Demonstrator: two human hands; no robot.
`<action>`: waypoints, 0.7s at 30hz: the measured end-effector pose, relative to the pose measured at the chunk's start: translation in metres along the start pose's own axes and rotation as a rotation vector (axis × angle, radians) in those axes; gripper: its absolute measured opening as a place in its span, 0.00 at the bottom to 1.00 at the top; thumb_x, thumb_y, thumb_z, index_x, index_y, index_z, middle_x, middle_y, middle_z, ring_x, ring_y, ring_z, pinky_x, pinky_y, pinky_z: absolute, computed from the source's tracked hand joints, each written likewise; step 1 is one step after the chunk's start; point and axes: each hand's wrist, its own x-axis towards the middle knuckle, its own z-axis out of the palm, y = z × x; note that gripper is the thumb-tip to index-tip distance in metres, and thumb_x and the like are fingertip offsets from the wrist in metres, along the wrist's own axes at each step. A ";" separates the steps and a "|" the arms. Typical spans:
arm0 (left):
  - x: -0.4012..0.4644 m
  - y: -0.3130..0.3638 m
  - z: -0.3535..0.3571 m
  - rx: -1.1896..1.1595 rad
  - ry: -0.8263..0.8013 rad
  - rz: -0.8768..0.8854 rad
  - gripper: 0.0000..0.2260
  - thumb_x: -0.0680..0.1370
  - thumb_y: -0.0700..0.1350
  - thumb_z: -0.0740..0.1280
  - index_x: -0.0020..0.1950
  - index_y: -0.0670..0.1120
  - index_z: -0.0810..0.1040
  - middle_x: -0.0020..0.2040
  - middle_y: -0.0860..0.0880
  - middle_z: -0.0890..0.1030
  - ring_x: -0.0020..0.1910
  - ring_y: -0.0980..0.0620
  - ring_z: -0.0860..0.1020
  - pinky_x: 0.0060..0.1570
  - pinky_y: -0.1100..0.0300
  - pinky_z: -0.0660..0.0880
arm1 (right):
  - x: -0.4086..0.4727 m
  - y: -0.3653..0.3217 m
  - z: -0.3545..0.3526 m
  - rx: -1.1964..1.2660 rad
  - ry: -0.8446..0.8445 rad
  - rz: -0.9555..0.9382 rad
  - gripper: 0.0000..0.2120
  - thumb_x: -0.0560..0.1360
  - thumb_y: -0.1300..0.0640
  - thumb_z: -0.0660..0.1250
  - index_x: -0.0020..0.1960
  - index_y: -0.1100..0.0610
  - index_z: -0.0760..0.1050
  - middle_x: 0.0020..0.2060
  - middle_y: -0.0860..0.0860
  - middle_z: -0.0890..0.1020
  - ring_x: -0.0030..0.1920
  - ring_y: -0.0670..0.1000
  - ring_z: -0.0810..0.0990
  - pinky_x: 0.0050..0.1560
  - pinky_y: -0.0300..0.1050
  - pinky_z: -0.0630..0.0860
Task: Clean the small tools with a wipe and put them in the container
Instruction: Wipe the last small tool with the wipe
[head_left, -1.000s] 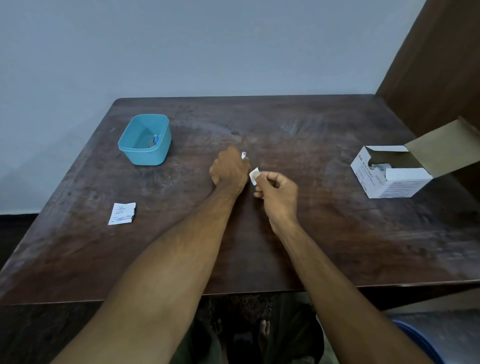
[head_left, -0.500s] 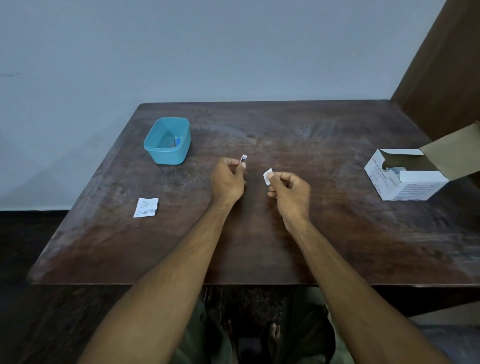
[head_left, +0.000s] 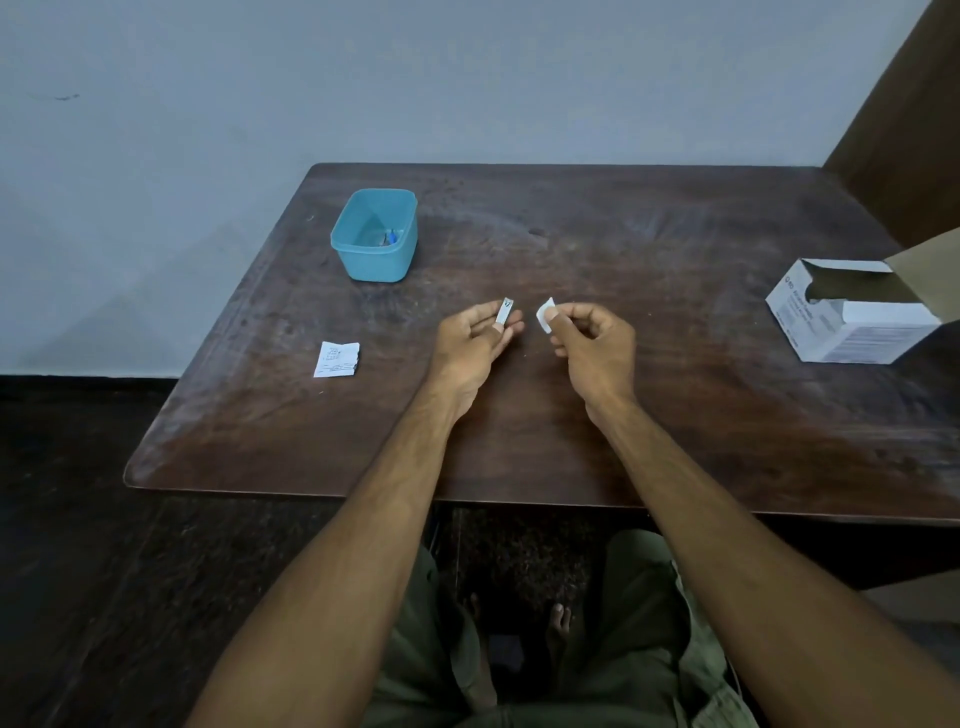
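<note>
My left hand (head_left: 475, 340) pinches a small metal tool (head_left: 504, 310) between thumb and fingers, its tip pointing up, above the middle of the dark wooden table (head_left: 675, 415). A little to its right my right hand (head_left: 592, 338) pinches a small folded white wipe (head_left: 545, 314) at its fingertips. The tool and the wipe are apart. A teal plastic container (head_left: 375, 236) stands at the far left of the table with small tools lying inside it (head_left: 389, 238).
A torn white wipe packet (head_left: 336, 359) lies on the table left of my left hand. An open white cardboard box of wipes (head_left: 852, 312) sits at the right edge. A brown wooden panel stands at the far right corner.
My left hand turned palm up and drew away from the right hand, so the tool and wipe now sit apart. The camera view has tilted back and shifted.
</note>
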 end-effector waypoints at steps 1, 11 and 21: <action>-0.001 -0.001 -0.001 -0.008 -0.013 0.008 0.16 0.81 0.29 0.56 0.67 0.34 0.71 0.60 0.37 0.79 0.58 0.48 0.80 0.58 0.64 0.77 | -0.001 0.000 0.000 -0.007 -0.013 -0.005 0.02 0.74 0.58 0.72 0.42 0.54 0.81 0.33 0.48 0.81 0.31 0.41 0.77 0.33 0.36 0.76; -0.008 -0.005 0.000 -0.084 0.116 0.145 0.09 0.78 0.35 0.66 0.58 0.35 0.79 0.45 0.45 0.85 0.43 0.52 0.85 0.44 0.64 0.80 | -0.007 -0.001 0.010 -0.066 -0.102 -0.153 0.01 0.75 0.59 0.71 0.45 0.56 0.82 0.36 0.46 0.84 0.36 0.39 0.80 0.38 0.34 0.74; -0.008 -0.007 -0.001 0.018 0.096 0.186 0.09 0.79 0.35 0.66 0.58 0.39 0.80 0.46 0.47 0.85 0.46 0.54 0.84 0.48 0.64 0.79 | 0.009 0.003 0.029 -0.416 -0.101 -0.399 0.00 0.73 0.58 0.71 0.44 0.54 0.81 0.38 0.48 0.83 0.36 0.45 0.82 0.40 0.43 0.79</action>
